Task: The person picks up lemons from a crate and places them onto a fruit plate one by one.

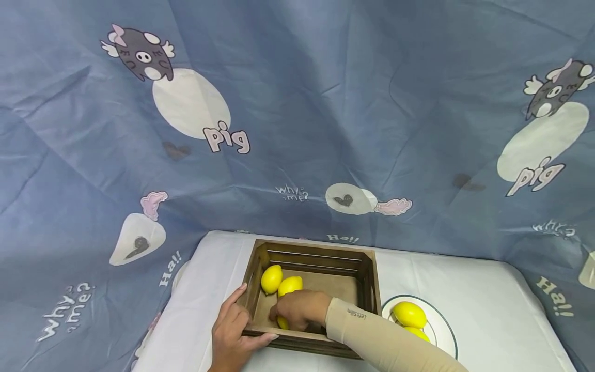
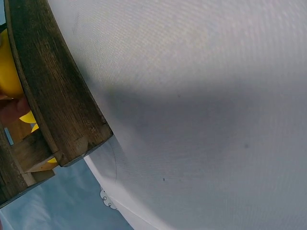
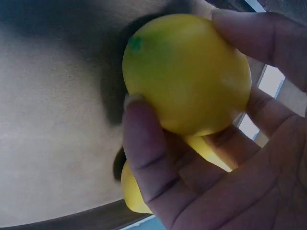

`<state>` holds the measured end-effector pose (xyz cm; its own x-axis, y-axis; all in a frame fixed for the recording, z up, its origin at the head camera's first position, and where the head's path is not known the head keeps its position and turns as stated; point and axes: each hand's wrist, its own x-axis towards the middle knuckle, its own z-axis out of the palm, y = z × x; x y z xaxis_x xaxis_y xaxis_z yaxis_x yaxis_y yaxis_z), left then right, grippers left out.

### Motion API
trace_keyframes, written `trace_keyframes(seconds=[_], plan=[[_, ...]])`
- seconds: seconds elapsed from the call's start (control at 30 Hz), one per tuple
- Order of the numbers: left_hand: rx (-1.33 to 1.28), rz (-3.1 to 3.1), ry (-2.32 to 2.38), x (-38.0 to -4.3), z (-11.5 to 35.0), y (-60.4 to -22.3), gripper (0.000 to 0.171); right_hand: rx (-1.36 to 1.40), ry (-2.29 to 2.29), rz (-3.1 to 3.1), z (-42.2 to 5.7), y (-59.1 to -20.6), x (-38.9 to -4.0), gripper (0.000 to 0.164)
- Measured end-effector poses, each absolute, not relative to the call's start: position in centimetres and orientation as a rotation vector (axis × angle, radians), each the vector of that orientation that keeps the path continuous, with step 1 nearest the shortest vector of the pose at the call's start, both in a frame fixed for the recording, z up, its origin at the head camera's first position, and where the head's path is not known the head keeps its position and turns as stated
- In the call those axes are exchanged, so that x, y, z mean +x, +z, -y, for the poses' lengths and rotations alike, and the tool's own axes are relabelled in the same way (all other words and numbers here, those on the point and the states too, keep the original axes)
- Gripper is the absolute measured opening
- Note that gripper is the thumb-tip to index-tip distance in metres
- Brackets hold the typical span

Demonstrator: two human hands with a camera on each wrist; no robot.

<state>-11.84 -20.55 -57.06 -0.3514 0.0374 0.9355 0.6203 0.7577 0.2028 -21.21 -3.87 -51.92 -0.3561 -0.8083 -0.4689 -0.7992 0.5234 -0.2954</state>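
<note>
A slatted wooden crate (image 1: pixel 316 247) stands on the white table, with yellow lemons along its left side. My right hand (image 1: pixel 302 308) reaches down into the crate and grips a lemon (image 3: pixel 187 74) between thumb and fingers, just above the bottom. Two other lemons, one rear-left (image 1: pixel 271 279) and one beside it (image 1: pixel 290 285), lie beyond the hand. My left hand (image 1: pixel 232 328) holds the crate's front left corner, its thumb along the front rim and its fingers against the left side. In the left wrist view, the crate's dark wooden side (image 2: pixel 53 81) shows, but not the left hand's grip.
Right of the crate, a white plate (image 1: pixel 443 338) with a dark rim carries lemons (image 1: pixel 409 314), partly hidden by the right sleeve (image 1: pixel 386 336). A blue printed cloth (image 1: pixel 297 103) hangs behind the white-covered table (image 1: pixel 469 274).
</note>
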Motion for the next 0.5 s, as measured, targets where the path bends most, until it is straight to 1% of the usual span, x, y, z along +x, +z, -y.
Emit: trace_keyframes(seconds=[0.33,0.4,0.5], plan=[[-0.503,1.833,-0.662,-11.8,20.3,-56.9,0.070,-1.232,0.047,-2.270,3.7,-51.4,-21.0,0.057],[-0.503,1.836,-0.662,-11.9,20.4,-57.0,0.069,-1.210,0.046,-2.272,3.7,-51.2,-21.1,0.056],[-0.509,1.831,-0.666,-11.9,20.5,-57.1,0.068,-1.193,0.008,-2.273,3.7,-50.9,-21.3,0.049]])
